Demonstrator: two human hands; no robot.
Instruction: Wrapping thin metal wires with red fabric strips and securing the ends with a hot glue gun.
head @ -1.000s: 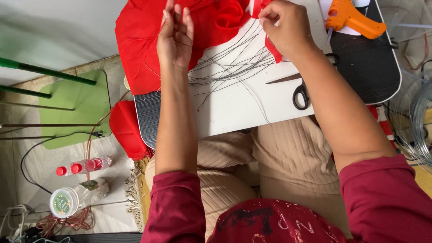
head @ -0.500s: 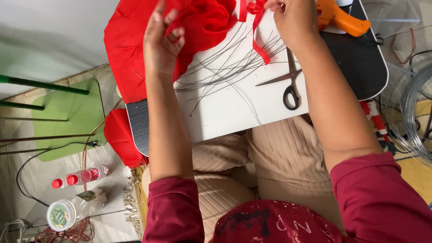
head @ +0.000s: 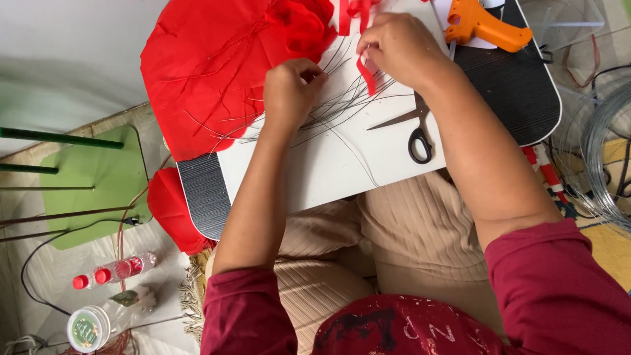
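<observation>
A white board (head: 328,164) rests on my lap over a black-striped tray (head: 204,194). On it lies a fan of thin dark wires (head: 342,108). My left hand (head: 289,92) is closed on the wires near their middle. Close beside it, my right hand (head: 401,49) pinches a narrow red strip (head: 366,73) that hangs down over the wires. Large red fabric (head: 217,72) spreads across the board's far left. Black-handled scissors (head: 411,131) lie shut on the board, just below my right wrist.
An orange glue gun (head: 483,26) lies at the tray's far right. Coils of wire (head: 601,151) sit on the floor to the right. To the left are a green stool (head: 92,177), two red-capped bottles (head: 108,273) and a clear jar (head: 89,325).
My head view has shifted. My left hand came down from the red fabric onto the wires. My right hand moved closer to it with the red strip.
</observation>
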